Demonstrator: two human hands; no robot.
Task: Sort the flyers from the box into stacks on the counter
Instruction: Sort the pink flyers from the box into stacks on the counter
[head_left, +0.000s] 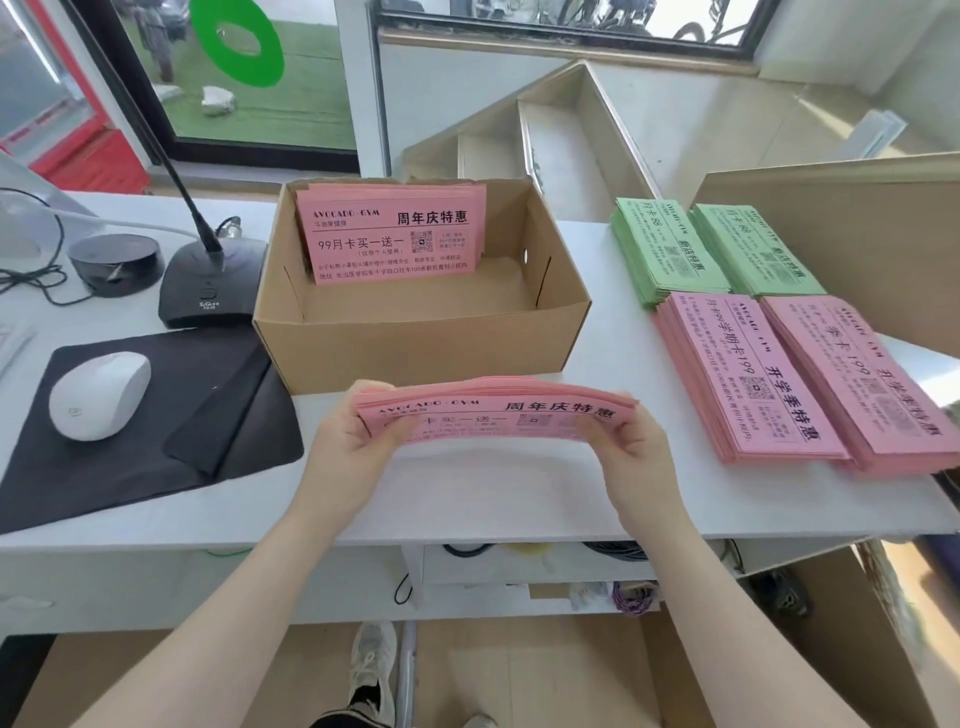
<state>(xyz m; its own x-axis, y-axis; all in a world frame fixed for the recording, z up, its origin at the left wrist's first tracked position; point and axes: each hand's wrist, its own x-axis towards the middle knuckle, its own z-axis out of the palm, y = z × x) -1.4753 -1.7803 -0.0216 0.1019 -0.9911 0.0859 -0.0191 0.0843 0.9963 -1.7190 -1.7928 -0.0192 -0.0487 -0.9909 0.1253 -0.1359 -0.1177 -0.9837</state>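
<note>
Above the white counter, just in front of the cardboard box, a thick bundle of pink flyers was held level between the left hand, gripping its left end, and the right hand, gripping its right end. More pink flyers leaned upright against the back wall of the box, while off to the right two green stacks lay side by side behind two pink stacks. To the left sat a white mouse on a black mouse pad and a desk microphone behind it.
</note>
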